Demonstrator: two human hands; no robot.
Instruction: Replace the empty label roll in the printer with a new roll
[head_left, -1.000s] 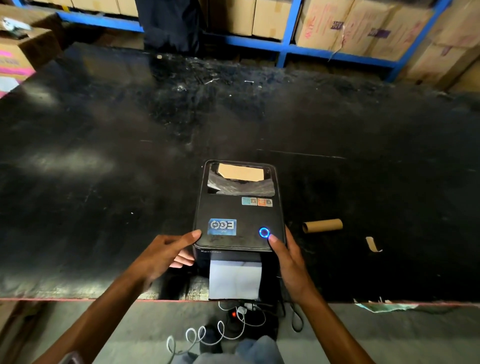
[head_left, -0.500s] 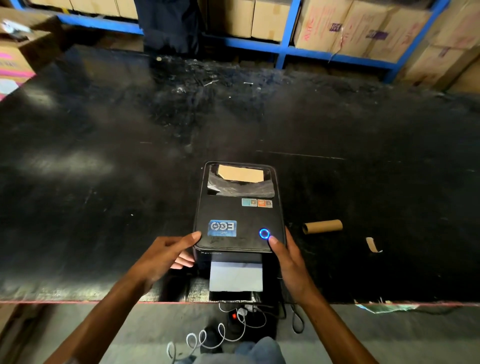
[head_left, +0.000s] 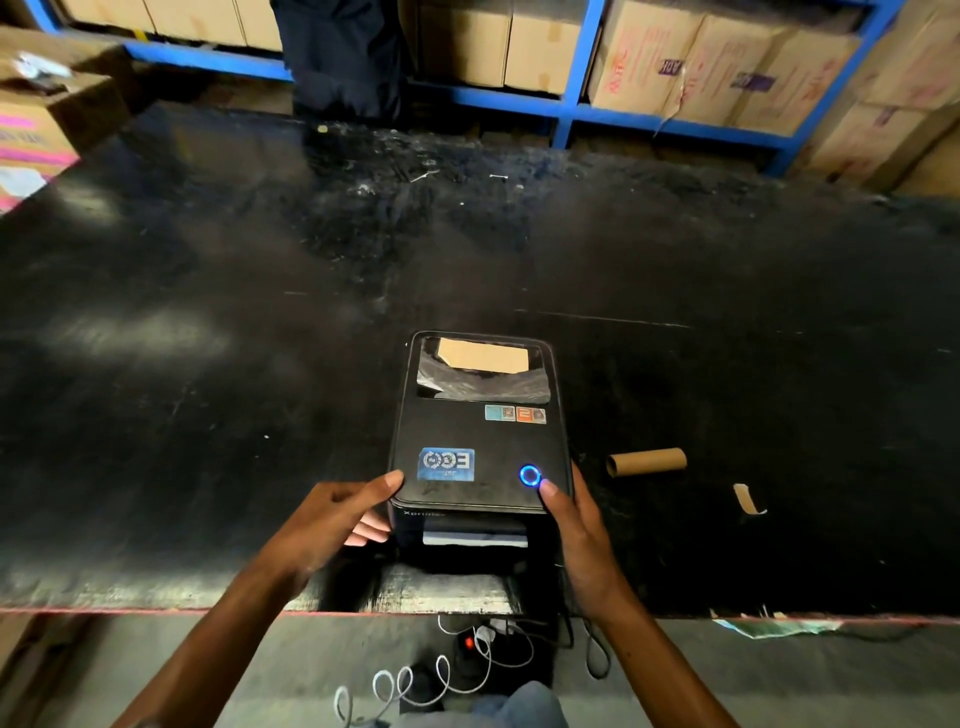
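Two hands bracket the printer (head_left: 478, 441), which sits lid-down near the table's near edge, at about six o'clock on the black table (head_left: 208, 312). Its blue-ringed button (head_left: 530, 475) glows at the lid's near right corner, and a strip of white label stock (head_left: 475, 538) shows in the front slot. The left hand (head_left: 332, 519) rests at the printer's seven o'clock corner, thumb on the lid edge, fingers curled loosely against the side, gripping nothing. The right hand (head_left: 576, 530) lies along the five o'clock side with its thumb tip just beside the lit button; whether it presses I cannot tell. At three o'clock from the printer, apart from it, lies the bare cardboard core (head_left: 647, 461), and farther out at four o'clock a torn paper scrap (head_left: 748, 499). Through the lid window a brown cardboard piece (head_left: 483, 356) shows. Judging from the closed lid and the discarded core, the swap looks nearly finished and the step in hand is feeding or testing. Next would likely call for a short press and a look at whether the label advances straight.
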